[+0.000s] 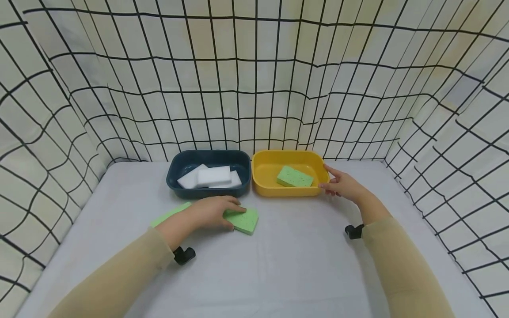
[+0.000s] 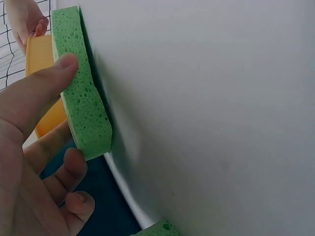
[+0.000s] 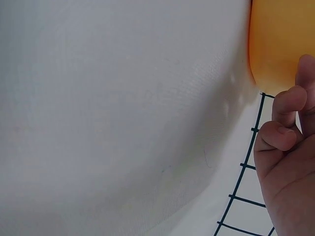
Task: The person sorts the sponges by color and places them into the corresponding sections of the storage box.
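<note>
My left hand (image 1: 210,211) pinches a green sponge (image 1: 247,221) on the table in front of the two tubs. In the left wrist view the thumb lies across the face of that sponge (image 2: 86,103), with the fingers behind it. A second green sponge (image 1: 169,215) lies partly hidden under the left wrist. At the right end of the yellow tub (image 1: 264,191), my right hand (image 1: 345,185) holds the rim, thumb near the front corner and a finger farther back. Inside this tub rests another green sponge (image 1: 294,176).
A dark blue tub (image 1: 179,191) stands left of the yellow one, close beside it, with several white sponges (image 1: 214,176) inside. Black netting (image 1: 254,92) over pale cloth rises behind and at both sides of the white-covered table (image 1: 278,265).
</note>
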A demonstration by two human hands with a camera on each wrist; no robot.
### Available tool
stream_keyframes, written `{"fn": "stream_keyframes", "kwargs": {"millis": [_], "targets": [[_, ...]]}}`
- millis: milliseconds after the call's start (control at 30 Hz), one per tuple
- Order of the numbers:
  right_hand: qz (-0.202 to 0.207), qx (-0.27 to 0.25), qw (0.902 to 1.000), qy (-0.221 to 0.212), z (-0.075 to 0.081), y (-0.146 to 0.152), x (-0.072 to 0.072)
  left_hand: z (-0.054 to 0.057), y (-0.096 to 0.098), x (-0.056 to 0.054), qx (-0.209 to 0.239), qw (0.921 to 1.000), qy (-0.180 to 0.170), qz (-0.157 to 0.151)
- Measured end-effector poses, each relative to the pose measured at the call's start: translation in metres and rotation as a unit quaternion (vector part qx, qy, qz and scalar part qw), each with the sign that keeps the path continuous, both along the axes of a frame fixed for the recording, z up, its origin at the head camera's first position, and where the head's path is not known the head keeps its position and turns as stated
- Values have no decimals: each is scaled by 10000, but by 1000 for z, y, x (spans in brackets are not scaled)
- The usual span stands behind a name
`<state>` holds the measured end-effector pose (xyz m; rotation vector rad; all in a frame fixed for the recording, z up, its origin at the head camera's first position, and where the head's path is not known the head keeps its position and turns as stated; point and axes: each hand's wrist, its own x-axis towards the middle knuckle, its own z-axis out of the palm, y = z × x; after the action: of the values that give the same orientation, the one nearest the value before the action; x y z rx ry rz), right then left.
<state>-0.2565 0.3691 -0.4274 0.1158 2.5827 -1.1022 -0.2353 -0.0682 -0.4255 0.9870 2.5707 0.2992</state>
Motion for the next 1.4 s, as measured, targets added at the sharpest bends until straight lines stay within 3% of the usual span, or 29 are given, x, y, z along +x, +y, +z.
{"fn": "stream_keyframes", "kwargs": {"millis": [233,433,633,1200,1400], "targets": [[-66,-3,10000,-36,2,1,1,2,-4,7,36,9998,178,-118],[-111,-53,9999,-91,2,1,1,3,-17,2,120,9994,290,-140],[-82,-54,9999,-76,1,0,0,-3,-28,-3,279,9991,305,-132],[-34,-37,10000,-64,1,-1,0,-3,-33,-4,421,9990,95,-153],[-25,-91,9999,-47,1,-1,1,3,-33,0,527,9986,27,-52]]}}
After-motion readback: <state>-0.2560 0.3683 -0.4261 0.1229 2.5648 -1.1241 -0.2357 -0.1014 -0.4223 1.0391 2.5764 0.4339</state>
